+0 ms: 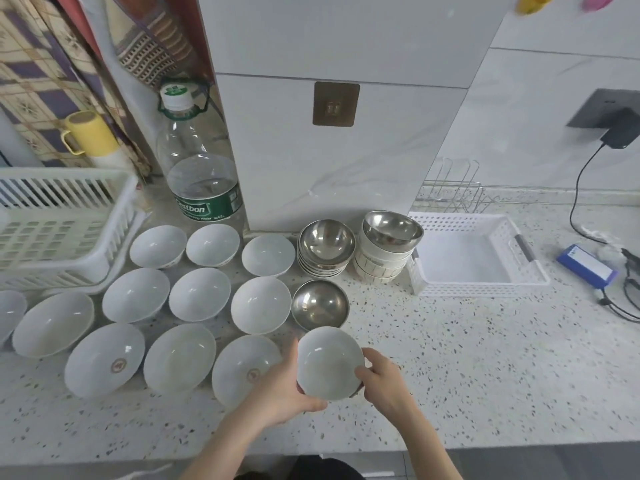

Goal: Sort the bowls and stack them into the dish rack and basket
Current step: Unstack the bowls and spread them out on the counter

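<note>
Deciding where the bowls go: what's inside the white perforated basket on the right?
The white basket shows only its bare floor, with no bowls in it. Its near wall hides a thin strip of floor.

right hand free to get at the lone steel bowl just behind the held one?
Probably not yet: right hand and left hand both grip the white bowl. The steel bowl itself sits uncovered.

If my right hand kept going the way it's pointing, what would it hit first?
The right hand points up-left and already grips the white bowl. Beyond that, probably the lone steel bowl just behind, though depth is uncertain.
</note>
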`<state>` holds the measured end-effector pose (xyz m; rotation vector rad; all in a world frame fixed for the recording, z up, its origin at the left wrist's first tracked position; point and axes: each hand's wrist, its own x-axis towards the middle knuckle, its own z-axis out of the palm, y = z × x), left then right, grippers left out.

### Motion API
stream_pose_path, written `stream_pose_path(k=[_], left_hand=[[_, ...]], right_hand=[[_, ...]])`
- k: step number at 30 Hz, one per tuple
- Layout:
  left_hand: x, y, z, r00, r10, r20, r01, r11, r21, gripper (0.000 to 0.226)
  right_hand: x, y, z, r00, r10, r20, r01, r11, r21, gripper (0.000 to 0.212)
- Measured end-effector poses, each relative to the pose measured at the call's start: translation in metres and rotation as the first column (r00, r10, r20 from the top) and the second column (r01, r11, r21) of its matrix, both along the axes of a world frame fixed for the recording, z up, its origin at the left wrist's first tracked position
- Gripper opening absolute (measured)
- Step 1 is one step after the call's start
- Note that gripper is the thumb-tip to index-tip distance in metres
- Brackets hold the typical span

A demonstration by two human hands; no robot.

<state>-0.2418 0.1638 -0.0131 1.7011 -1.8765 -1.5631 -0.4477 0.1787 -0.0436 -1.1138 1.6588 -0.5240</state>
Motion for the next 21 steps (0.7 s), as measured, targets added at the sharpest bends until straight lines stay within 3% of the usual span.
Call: stream_pose_path(k=[12, 21], left_hand=[[-0.008, -0.001, 0.004, 0.921, -0.053, 0.386, 0.043, 0.999, 0.033, 0.095], [-0.007, 0.001, 0.001, 0.917, -0.042, 0.396, 0.031, 0.999, 0.035, 0.102]], right_hand=[[-0.004, -0.014, -0.016, 0.978, 0.171, 0.118, -0.186, 0.974, 0.131, 0.033], [-0.003, -0.013, -0.011, 0.963, 0.260, 0.072, -0.268, 0.953, 0.141, 0.030]])
